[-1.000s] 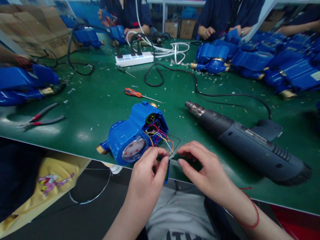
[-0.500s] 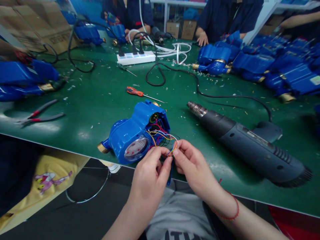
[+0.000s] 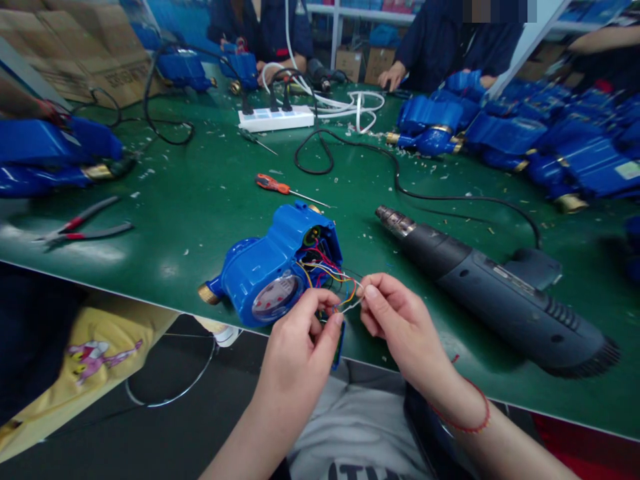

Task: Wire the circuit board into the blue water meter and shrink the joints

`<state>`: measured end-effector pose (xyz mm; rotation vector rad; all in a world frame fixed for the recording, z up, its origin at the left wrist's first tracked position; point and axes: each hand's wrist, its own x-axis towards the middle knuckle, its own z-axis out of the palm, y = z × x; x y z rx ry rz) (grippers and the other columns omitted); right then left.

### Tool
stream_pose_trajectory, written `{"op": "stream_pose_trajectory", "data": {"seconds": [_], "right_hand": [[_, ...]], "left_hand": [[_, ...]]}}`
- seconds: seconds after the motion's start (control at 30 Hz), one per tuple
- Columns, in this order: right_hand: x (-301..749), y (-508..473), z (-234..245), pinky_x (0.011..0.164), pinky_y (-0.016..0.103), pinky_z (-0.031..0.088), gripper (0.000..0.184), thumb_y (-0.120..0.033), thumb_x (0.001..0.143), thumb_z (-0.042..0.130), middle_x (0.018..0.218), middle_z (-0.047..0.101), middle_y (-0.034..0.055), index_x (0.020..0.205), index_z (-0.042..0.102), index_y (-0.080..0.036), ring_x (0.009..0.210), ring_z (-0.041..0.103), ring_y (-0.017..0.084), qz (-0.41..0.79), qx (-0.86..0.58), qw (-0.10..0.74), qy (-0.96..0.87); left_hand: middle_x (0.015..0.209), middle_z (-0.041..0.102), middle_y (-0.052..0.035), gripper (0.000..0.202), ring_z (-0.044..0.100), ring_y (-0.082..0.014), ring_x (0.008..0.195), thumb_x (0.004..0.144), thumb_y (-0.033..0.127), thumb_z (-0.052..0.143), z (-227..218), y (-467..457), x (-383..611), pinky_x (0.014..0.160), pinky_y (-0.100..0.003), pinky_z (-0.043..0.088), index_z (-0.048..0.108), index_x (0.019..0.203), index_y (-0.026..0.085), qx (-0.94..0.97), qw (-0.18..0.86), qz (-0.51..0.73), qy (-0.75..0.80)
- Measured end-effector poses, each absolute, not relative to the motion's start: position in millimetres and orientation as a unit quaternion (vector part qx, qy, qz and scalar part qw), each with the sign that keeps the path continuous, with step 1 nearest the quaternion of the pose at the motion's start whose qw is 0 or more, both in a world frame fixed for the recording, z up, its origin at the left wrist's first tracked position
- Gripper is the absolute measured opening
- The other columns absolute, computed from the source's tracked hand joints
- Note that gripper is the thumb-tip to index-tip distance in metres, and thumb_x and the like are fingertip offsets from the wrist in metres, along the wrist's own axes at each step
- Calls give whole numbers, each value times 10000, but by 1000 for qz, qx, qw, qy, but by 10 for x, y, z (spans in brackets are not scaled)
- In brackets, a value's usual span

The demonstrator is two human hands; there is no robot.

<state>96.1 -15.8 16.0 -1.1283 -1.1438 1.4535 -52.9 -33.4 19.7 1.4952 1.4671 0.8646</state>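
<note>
The meter (image 3: 260, 270) lies on the bench (image 3: 225, 173), just beside the left hand (image 3: 297, 337) at 11 o'clock and apart from the right hand (image 3: 400, 323) at 10 o'clock. The left grip is pinching wires (image 3: 320, 266) above a blue board (image 3: 339, 348). The right grip is pinching a white wire (image 3: 353, 305), with the heat gun (image 3: 495, 293) at its 2 o'clock.

This looks like an assembly workshop. Blue meters (image 3: 273, 250) share the green counter (image 3: 225, 167) with a heat gun (image 3: 495, 287), pliers (image 3: 73, 224) and screwdriver (image 3: 273, 184) (scraps (image 3: 186, 252) everywhere), and people (image 3: 470, 50) in dark clothes work opposite.
</note>
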Motion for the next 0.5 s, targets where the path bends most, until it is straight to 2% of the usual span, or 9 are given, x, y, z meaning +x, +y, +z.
{"op": "stream_pose_trajectory", "data": {"seconds": [0.07,0.13,0.23,0.37,0.5], "right_hand": [[1035,-153,156,498,177,329,133,-294,906,575,721,501,-24,875,619,-173,570,436,53,571,-449,451,-519],[1081,-146,157,646,198,417,81,-220,882,596,850,560,8,897,668,-187,735,526,84,548,-428,441,-568],[1098,-133,164,798,240,445,78,-182,872,608,931,584,27,900,680,-191,900,563,128,525,-404,430,-613],[1086,-136,162,759,236,446,56,-177,886,604,884,594,26,856,650,-172,849,569,125,471,-412,411,-663],[1067,-173,139,637,207,420,73,-195,900,587,818,569,5,837,612,-170,725,529,96,415,-447,404,-682]], "left_hand": [[601,484,78,72,454,-94,485,880,242,505,181,-334,-526,486,-218,332,553,933,235,589,433,349,586],[645,518,67,62,480,-100,518,890,256,495,169,-332,-522,505,-222,351,540,927,238,586,440,354,581],[715,558,54,44,513,-106,566,895,256,484,163,-327,-522,536,-229,376,521,912,239,583,446,363,575],[753,557,52,22,532,-107,586,889,241,486,155,-326,-528,550,-234,390,484,911,243,583,432,370,580],[758,543,66,67,519,-88,556,891,204,491,135,-356,-526,540,-218,392,459,927,251,596,411,385,573]]}}
